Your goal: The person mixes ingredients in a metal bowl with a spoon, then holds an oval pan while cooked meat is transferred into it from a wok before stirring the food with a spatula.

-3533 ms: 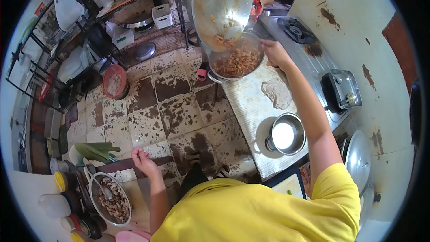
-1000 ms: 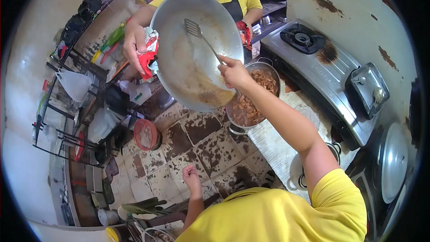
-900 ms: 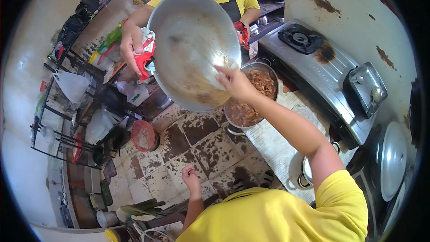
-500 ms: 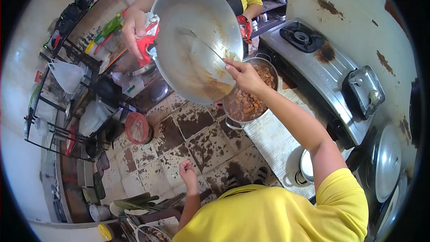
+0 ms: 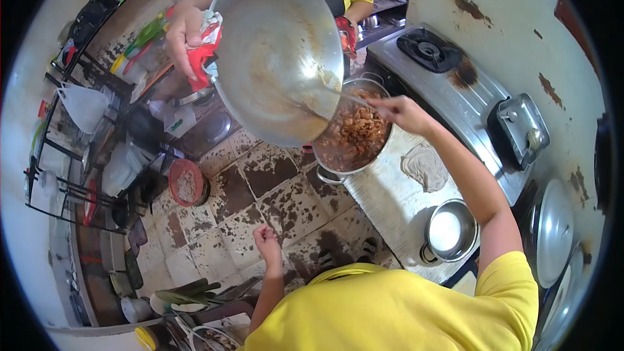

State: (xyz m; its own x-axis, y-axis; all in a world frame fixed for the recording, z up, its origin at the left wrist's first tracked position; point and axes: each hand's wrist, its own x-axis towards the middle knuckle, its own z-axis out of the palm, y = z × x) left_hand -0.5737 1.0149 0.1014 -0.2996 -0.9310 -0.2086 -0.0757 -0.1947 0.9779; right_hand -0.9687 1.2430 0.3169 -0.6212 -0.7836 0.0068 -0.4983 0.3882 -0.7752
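In my right hand point(image 5: 406, 116) is the handle of a metal spatula point(image 5: 356, 98). Its blade lies against the inside of a large, tilted metal wok point(image 5: 260, 52), low on the wall, where brown sauce clings. A co-worker in a yellow shirt and dark apron holds the wok up, one hand point(image 5: 185, 39) gripping its edge through a red and white cloth point(image 5: 207, 52). Under the wok's lower edge stands a two-handled pot point(image 5: 348, 173) holding brown, saucy chunks of food. My left hand point(image 5: 267, 242) hangs over the floor, fingers curled, nothing visible in it.
The pot stands on a pale table point(image 5: 380, 188) with a crumpled cloth point(image 5: 424, 166) and a smaller metal pot point(image 5: 452, 231). Behind is a gas stove point(image 5: 474, 84). A red basin point(image 5: 187, 182) sits at left beside a cluttered black rack point(image 5: 71, 195). Large lids point(image 5: 556, 234) lean at right.
My right hand has moved right and down, drawing the spatula from the wok's middle toward its lower edge above the pot. The wok still tilts; my left hand stays curled.
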